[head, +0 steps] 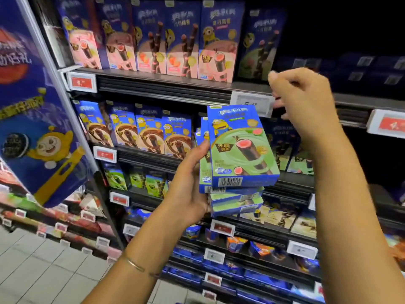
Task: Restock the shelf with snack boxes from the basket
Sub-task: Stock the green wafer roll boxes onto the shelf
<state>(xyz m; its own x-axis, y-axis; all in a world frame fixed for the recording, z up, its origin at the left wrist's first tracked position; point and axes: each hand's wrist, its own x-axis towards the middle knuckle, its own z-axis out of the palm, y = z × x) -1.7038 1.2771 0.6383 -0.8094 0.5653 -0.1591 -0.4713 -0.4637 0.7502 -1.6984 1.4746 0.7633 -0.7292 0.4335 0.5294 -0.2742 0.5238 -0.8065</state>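
My left hand [188, 183] grips a stack of several blue-and-green snack boxes [238, 150] from the left side, in front of the second shelf. My right hand [306, 106] is raised beside the top shelf's edge, fingers loosely curled and holding nothing. It hovers just below a matching green box [258, 44] that stands at the right end of the top shelf row. The basket is out of view.
The top shelf [166, 84] carries a row of pink and blue snack boxes [184, 38]. Brown-fronted boxes [140, 132] fill the second shelf's left part. Price tags [252, 103] line the shelf edges. A blue promotional display [32, 106] stands at the left, over grey floor tiles.
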